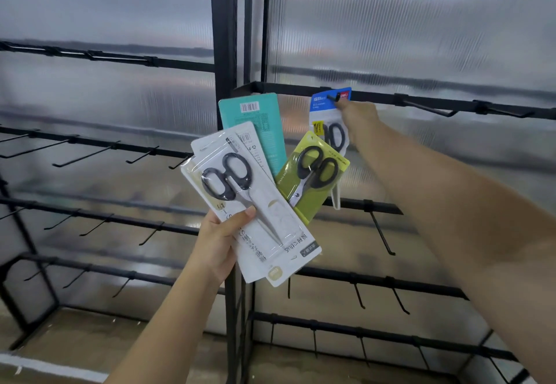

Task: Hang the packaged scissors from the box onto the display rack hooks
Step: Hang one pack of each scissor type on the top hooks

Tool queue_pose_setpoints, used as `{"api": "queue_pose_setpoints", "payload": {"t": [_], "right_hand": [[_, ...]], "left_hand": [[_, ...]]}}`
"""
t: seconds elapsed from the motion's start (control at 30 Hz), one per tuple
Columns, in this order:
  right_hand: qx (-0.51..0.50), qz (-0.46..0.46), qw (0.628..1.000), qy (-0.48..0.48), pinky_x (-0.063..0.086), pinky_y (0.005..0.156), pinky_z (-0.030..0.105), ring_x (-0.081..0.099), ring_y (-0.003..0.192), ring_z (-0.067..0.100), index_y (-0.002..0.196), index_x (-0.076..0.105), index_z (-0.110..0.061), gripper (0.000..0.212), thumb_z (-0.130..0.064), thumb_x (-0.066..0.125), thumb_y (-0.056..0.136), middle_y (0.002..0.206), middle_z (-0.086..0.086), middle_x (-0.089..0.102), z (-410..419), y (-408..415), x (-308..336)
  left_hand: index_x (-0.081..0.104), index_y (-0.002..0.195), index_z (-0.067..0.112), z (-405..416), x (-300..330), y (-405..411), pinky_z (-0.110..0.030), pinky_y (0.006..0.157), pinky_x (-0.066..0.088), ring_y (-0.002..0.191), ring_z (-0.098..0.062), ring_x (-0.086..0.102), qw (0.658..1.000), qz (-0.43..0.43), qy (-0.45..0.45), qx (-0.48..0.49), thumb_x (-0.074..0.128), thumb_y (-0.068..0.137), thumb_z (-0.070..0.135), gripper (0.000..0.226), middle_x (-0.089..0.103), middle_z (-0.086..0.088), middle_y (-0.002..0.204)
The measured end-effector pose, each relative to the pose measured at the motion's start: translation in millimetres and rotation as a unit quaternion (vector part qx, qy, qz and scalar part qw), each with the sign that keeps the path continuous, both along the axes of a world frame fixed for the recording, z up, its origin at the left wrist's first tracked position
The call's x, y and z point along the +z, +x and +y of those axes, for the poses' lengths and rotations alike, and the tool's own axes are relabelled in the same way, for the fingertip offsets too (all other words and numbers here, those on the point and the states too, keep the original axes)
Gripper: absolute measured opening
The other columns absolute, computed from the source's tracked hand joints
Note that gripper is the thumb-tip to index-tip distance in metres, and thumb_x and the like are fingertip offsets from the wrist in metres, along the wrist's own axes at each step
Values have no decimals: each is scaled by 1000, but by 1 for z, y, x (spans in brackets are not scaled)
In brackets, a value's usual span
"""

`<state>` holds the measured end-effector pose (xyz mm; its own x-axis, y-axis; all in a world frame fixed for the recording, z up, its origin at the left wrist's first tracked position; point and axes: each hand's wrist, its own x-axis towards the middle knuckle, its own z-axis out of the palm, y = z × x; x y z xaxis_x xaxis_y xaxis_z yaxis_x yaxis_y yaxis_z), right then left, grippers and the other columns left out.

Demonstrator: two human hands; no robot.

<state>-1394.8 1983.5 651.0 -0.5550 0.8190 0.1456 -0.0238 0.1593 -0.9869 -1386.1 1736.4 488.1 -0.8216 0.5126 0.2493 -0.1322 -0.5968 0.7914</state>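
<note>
My left hand (221, 242) grips a fan of several scissor packs in front of the rack's centre post. The front pack is white (255, 212) with black-handled scissors. Behind it sit a teal pack (255, 124) showing its back and a green pack (313, 179). My right hand (359, 118) reaches up to the right rack and pinches a blue-topped pack (329, 112). That pack's hang hole sits on a black hook (333, 98) on the upper bar. No box is in view.
Black display racks (228, 52) stand left and right, backed by translucent panels. Rows of bare hooks (427, 108) stick out from the bars at several heights, toward me. The floor (90, 326) shows below the lowest bars.
</note>
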Motion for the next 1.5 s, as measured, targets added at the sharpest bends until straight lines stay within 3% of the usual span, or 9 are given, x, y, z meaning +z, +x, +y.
{"api": "queue_pose_setpoints", "payload": {"t": [0.17, 0.33, 0.43, 0.57, 0.77, 0.93, 1.1, 1.33, 1.5], "right_hand": [[1, -86, 994, 62, 43, 68, 30, 54, 73, 21, 102, 55, -5, 26, -29, 52, 93, 89, 12, 55, 9, -11, 1], [-21, 19, 1000, 3, 43, 76, 29, 56, 87, 22, 110, 57, 3, 24, -7, 41, 96, 99, 15, 57, 1, 9, -22], [30, 109, 987, -114, 45, 67, 29, 56, 76, 17, 97, 60, -11, 18, -24, 47, 94, 86, 5, 61, -21, 42, -48], [249, 77, 954, -151, 53, 80, 38, 66, 92, 26, 109, 58, -12, 55, -59, 45, 83, 101, 11, 68, -45, 95, -85], [234, 53, 968, -79, 55, 69, 36, 67, 75, 26, 99, 63, -7, 18, -5, 64, 81, 89, 12, 72, -52, 126, -96], [115, 112, 981, -108, 52, 54, 24, 64, 68, 19, 88, 62, -5, 10, 3, 58, 84, 81, 9, 68, -43, 137, -93], [16, 226, 954, -198, 56, 62, 25, 64, 71, 17, 77, 55, -7, 17, 7, 56, 86, 78, 6, 65, -34, 148, -89], [151, 275, 899, -306, 56, 57, 23, 71, 71, 16, 89, 57, -3, 16, 8, 46, 88, 75, 6, 72, -49, 149, -93], [195, 208, 906, -313, 57, 58, 25, 71, 68, 21, 82, 59, 4, 15, 12, 48, 84, 74, 12, 72, -72, 135, -113]], "left_hand": [[75, 84, 17, 1, 7, -6, -34, 68, 57, 86, -24, 71, 1000, -9, 2, -3, 71, 69, 1, 23, 74, -9, 96], [68, 93, 11, 0, 17, -4, -31, 67, 57, 84, -21, 71, 1000, 5, 8, 2, 70, 70, 0, 25, 74, -7, 93], [66, 95, 11, 4, 18, 0, -31, 67, 57, 83, -20, 71, 1000, -6, 23, 0, 71, 69, 2, 27, 75, -5, 91], [66, 94, 13, 18, 20, 8, -33, 70, 59, 83, -18, 71, 998, -38, 52, -8, 64, 69, 6, 26, 74, -3, 91], [63, 103, 12, 36, 22, 23, -35, 77, 58, 86, -20, 69, 996, -74, 49, -28, 63, 72, 9, 30, 72, -6, 97], [53, 123, 10, 46, 23, 31, -37, 81, 53, 93, -24, 64, 993, -113, 30, -33, 52, 90, 8, 33, 66, -11, 106], [52, 126, 8, 40, 17, 24, -49, 100, 43, 110, -32, 57, 993, -116, 19, -22, 48, 94, 8, 33, 60, -17, 121], [61, 102, 15, 38, 7, 25, -39, 78, 53, 89, -23, 65, 993, -116, 13, -11, 52, 91, 4, 18, 70, -7, 96], [54, 125, 9, 41, 8, 27, -30, 67, 55, 90, -22, 66, 993, -112, 15, -20, 51, 91, 5, 34, 67, -11, 106]]}}
